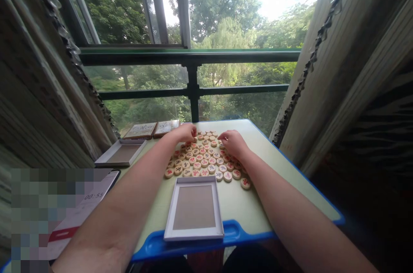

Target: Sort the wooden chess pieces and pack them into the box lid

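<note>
Many round wooden Chinese chess pieces (204, 162), marked with red or dark characters, lie spread across the middle of the pale table (258, 135). At the far left edge of the spread is my left hand (187, 132), its fingers curled down close to a piece (195, 140). My right hand (234, 142) reaches over the far right side, with thumb and fingers drawn together just above the pieces. Whatever either hand's fingertips hold is too small or hidden to make out. Closer to me, an open shallow white box part (170, 217) lies by the near pieces.
Another shallow white box part (102, 159) is on the left, with two flat patterned boxes (140, 130) behind it. A phone-like screen (77, 217) showing a timer lies near my left forearm. Blue trim (254, 236) edges the table; a railing (226, 55) and window stand beyond.
</note>
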{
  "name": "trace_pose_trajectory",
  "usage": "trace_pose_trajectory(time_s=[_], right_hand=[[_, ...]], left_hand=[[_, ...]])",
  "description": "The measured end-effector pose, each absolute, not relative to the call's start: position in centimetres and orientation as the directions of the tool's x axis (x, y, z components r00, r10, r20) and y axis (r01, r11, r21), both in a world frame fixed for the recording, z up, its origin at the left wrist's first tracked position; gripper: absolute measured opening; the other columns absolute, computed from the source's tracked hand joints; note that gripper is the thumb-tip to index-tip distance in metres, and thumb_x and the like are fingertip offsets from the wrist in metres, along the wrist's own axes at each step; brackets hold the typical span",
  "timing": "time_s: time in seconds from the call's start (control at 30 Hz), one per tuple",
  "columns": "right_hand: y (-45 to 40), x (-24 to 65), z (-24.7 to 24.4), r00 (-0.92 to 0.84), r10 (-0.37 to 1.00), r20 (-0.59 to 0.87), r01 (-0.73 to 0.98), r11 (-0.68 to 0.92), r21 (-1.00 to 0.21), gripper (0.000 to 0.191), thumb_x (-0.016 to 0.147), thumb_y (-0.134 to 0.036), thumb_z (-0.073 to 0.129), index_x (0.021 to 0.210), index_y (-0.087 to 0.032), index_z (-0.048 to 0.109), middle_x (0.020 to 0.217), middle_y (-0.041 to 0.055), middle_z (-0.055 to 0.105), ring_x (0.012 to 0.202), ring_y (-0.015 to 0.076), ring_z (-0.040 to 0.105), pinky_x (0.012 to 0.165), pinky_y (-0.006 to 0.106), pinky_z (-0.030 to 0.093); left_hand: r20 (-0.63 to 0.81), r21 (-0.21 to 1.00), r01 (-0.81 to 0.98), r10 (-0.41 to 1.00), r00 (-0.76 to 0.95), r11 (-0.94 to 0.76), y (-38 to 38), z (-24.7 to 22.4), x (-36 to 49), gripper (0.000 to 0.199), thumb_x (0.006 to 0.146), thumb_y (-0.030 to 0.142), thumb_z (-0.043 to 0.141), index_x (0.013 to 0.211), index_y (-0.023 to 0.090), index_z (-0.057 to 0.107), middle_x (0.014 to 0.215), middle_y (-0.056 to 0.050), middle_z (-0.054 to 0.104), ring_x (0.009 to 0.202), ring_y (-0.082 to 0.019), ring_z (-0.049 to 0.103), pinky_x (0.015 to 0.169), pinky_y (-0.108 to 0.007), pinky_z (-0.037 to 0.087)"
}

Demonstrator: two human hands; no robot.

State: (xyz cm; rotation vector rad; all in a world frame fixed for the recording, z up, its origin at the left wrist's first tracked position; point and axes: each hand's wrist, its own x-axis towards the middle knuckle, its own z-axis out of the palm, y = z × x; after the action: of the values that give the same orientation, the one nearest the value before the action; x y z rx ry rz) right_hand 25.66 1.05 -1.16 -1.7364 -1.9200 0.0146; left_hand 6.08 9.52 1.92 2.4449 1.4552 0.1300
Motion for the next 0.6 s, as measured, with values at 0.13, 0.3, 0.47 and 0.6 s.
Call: trace_pose_trajectory(time_s=[0.13, 0.3, 0.47, 0.6], right_hand=[[0.9, 25.4, -0.7, -0.026, 0.934, 0.357, 0.924, 0.160, -0.349, 0.030, 0.076, -0.011, 0.045, 0.089, -0.020, 0.071, 0.093, 0.0024, 0.069, 0.093, 0.0153, 0.057, 0.086, 0.023, 0.039], [2.2, 24.8, 0.6, -0.028, 0.963, 0.269, 0.967, 0.094, -0.235, 0.029, 0.079, -0.020, 0.045, 0.096, -0.019, 0.069, 0.102, 0.0061, 0.067, 0.096, 0.0175, 0.056, 0.083, 0.024, 0.039], [4.1, 23.5, 0.6, -0.005, 0.984, 0.177, 0.985, 0.036, -0.170, 0.029, 0.079, -0.035, 0.048, 0.084, -0.020, 0.072, 0.092, 0.0100, 0.069, 0.088, 0.0218, 0.059, 0.071, 0.027, 0.042], [4.8, 22.8, 0.3, 0.074, 0.987, 0.144, 0.984, -0.049, -0.168, 0.030, 0.074, -0.039, 0.053, 0.084, -0.019, 0.072, 0.088, 0.0128, 0.069, 0.080, 0.0230, 0.061, 0.065, 0.029, 0.043]], left_hand=[[-0.085, 0.323, 0.825, 0.854, 0.514, -0.464, 9.4, 1.7, 6.6, 0.029, 0.052, 0.003, 0.059, 0.076, 0.016, 0.068, 0.079, -0.003, 0.068, 0.066, -0.015, 0.060, 0.053, -0.020, 0.043], [-0.092, 0.387, 0.781, 0.823, 0.561, -0.489, 9.2, 2.5, 6.5, 0.030, 0.054, 0.002, 0.055, 0.074, 0.016, 0.072, 0.079, -0.003, 0.070, 0.074, -0.017, 0.061, 0.062, -0.021, 0.045], [-0.113, 0.461, 0.765, 0.825, 0.553, -0.450, 9.0, 2.9, 5.7, 0.027, 0.055, 0.006, 0.054, 0.072, 0.015, 0.072, 0.076, -0.004, 0.071, 0.075, -0.018, 0.062, 0.065, -0.022, 0.047], [-0.128, 0.545, 0.743, 0.838, 0.531, -0.388, 9.3, 2.6, 5.2, 0.023, 0.058, 0.010, 0.054, 0.072, 0.014, 0.072, 0.071, -0.004, 0.070, 0.069, -0.016, 0.062, 0.062, -0.022, 0.047]])
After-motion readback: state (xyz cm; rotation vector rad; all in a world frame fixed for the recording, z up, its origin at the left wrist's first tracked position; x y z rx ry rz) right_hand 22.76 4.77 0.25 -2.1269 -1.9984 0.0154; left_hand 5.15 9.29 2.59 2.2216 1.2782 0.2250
